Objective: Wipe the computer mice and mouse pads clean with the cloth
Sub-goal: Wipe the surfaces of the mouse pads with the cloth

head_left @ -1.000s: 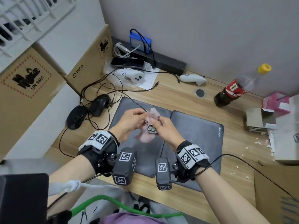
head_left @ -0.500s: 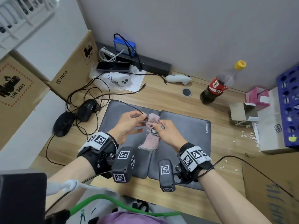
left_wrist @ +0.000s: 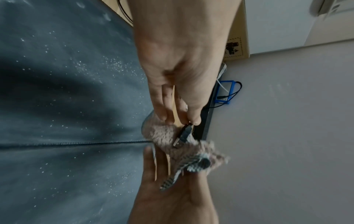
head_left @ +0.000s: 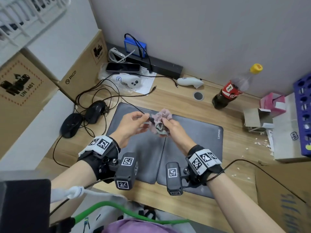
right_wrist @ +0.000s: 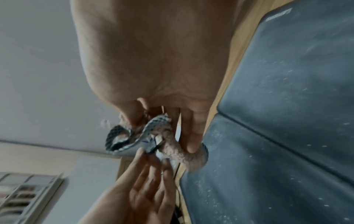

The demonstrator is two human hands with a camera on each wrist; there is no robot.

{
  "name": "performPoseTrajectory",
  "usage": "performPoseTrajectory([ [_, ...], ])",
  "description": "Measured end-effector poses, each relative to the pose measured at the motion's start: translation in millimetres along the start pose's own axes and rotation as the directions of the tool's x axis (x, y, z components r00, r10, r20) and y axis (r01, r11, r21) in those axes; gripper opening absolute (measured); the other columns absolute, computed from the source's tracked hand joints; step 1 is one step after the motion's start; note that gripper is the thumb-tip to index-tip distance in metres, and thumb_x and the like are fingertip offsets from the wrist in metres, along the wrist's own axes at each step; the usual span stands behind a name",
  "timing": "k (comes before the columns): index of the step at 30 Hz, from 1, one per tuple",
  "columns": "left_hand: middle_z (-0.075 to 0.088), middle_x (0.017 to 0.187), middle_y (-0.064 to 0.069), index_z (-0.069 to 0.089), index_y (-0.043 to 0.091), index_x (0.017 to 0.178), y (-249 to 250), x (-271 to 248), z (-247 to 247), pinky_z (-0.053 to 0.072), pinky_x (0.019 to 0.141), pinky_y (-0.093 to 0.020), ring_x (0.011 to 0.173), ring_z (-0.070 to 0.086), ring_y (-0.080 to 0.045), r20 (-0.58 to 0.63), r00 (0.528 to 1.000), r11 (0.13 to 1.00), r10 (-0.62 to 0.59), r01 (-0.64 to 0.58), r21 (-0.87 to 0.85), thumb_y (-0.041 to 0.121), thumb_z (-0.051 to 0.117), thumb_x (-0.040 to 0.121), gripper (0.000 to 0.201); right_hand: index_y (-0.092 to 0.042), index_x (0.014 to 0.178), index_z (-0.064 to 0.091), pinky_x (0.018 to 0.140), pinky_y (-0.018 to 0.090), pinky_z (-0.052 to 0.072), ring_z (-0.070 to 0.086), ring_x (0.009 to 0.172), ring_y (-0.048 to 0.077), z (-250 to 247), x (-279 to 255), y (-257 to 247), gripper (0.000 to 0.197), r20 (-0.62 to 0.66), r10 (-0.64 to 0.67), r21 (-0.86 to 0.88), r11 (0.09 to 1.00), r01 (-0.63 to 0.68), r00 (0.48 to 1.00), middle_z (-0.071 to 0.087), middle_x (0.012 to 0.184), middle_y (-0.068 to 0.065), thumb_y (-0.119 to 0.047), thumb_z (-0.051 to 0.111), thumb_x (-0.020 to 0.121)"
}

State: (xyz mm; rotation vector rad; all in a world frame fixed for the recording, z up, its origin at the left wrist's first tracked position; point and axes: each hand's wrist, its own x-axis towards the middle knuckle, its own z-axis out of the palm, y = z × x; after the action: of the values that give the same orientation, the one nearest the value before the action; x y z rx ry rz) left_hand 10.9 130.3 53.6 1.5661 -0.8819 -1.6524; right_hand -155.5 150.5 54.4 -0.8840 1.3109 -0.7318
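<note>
Above the seam between two grey mouse pads, my left hand pinches the USB plug of a black mouse cable between thumb and fingers. My right hand grips a bunched pink cloth with a striped edge and holds it against the plug. The left pad and the right pad, marked Lenovo, lie side by side, and the wrist views show white specks on them. Two black mice sit on the desk to the left, off the pads.
Tangled black cables lie around the mice. At the back are a phone, two white controllers and a cola bottle. Cardboard boxes stand to the left. A small open carton and crumbs lie to the right.
The cloth hung loosely below my hands; now it is bunched up tight around the cable's plug. Both hands stay together over the pads' seam.
</note>
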Motion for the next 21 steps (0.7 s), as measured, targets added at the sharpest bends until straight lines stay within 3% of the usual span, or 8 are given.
performPoseTrajectory([
  [2, 0.07, 0.082, -0.009, 0.067, 0.009, 0.085, -0.4, -0.6, -1.0, 0.058, 0.067, -0.028, 0.072, 0.065, -0.02, -0.026, 0.999, 0.999, 0.019, -0.018, 0.037, 0.021, 0.068, 0.093, 0.014, -0.023, 0.097, 0.067, 0.091, 0.037, 0.05, 0.065, 0.1, 0.019, 9.0, 5.8, -1.9, 0.017, 0.048, -0.065, -0.213, 0.974, 0.074, 0.997, 0.071, 0.106, 0.004, -0.029, 0.052, 0.095],
  [4, 0.069, 0.076, -0.004, 0.068, 0.013, 0.08, -0.8, -1.9, -3.4, 0.055, 0.065, -0.026, 0.069, 0.063, -0.016, -0.042, 0.998, 0.996, 0.039, -0.035, 0.082, 0.02, 0.067, 0.093, 0.015, -0.022, 0.094, 0.069, 0.086, 0.039, 0.051, 0.065, 0.088, 0.015, 13.8, 9.6, -1.1, 0.012, 0.057, -0.127, -0.408, 0.902, 0.139, 0.99, 0.072, 0.094, 0.002, -0.025, 0.058, 0.092],
  [7, 0.066, 0.074, -0.001, 0.068, 0.014, 0.08, -2.5, -4.3, -9.7, 0.052, 0.059, -0.02, 0.062, 0.06, -0.008, -0.009, 0.999, 0.994, 0.032, -0.031, 0.108, 0.016, 0.064, 0.095, 0.016, -0.022, 0.089, 0.07, 0.074, 0.03, 0.05, 0.062, 0.077, 0.011, 17.3, 11.0, -1.5, 0.009, 0.024, -0.156, -0.478, 0.866, 0.148, 0.987, 0.071, 0.083, -0.004, -0.028, 0.063, 0.089],
  [9, 0.066, 0.074, -0.001, 0.067, 0.014, 0.08, -5.1, -4.8, -13.7, 0.052, 0.062, -0.021, 0.064, 0.059, -0.008, 0.019, 1.0, 0.991, 0.023, -0.025, 0.13, 0.016, 0.063, 0.096, 0.016, -0.023, 0.082, 0.067, 0.074, 0.03, 0.05, 0.062, 0.077, 0.014, 20.0, 11.4, 1.3, 0.012, 0.036, -0.116, -0.519, 0.847, 0.118, 0.993, 0.07, 0.081, -0.002, -0.031, 0.062, 0.09],
  [14, 0.068, 0.079, -0.001, 0.067, 0.015, 0.08, -9.6, -6.9, -15.3, 0.054, 0.07, -0.025, 0.071, 0.062, -0.011, 0.039, 0.999, 0.994, 0.016, -0.02, 0.105, 0.016, 0.064, 0.095, 0.016, -0.013, 0.097, 0.067, 0.087, 0.05, 0.053, 0.067, 0.094, 0.028, 27.7, 8.9, 11.4, 0.028, 0.031, -0.041, -0.39, 0.919, 0.05, 0.999, 0.072, 0.096, 0.009, -0.036, 0.057, 0.084],
  [18, 0.068, 0.083, -0.004, 0.068, 0.013, 0.083, -9.9, -5.4, -20.7, 0.054, 0.074, -0.028, 0.076, 0.063, -0.013, 0.053, 0.998, 0.993, 0.044, -0.05, 0.107, 0.019, 0.067, 0.093, 0.012, -0.017, 0.1, 0.065, 0.086, 0.051, 0.055, 0.066, 0.097, 0.032, 31.6, 7.6, 13.5, 0.014, 0.024, -0.006, -0.185, 0.983, 0.011, 1.0, 0.068, 0.102, 0.015, -0.015, 0.053, 0.093],
  [21, 0.068, 0.084, -0.005, 0.068, 0.011, 0.087, -11.4, -3.9, -27.3, 0.054, 0.073, -0.025, 0.076, 0.063, -0.011, 0.066, 0.996, 0.993, 0.057, -0.064, 0.099, 0.017, 0.066, 0.094, 0.01, -0.029, 0.089, 0.069, 0.09, 0.045, 0.052, 0.066, 0.092, 0.021, 33.0, 14.3, 16.0, 0.011, -0.045, -0.096, -0.347, 0.935, 0.075, 0.994, 0.071, 0.09, -0.001, -0.024, 0.061, 0.084],
])
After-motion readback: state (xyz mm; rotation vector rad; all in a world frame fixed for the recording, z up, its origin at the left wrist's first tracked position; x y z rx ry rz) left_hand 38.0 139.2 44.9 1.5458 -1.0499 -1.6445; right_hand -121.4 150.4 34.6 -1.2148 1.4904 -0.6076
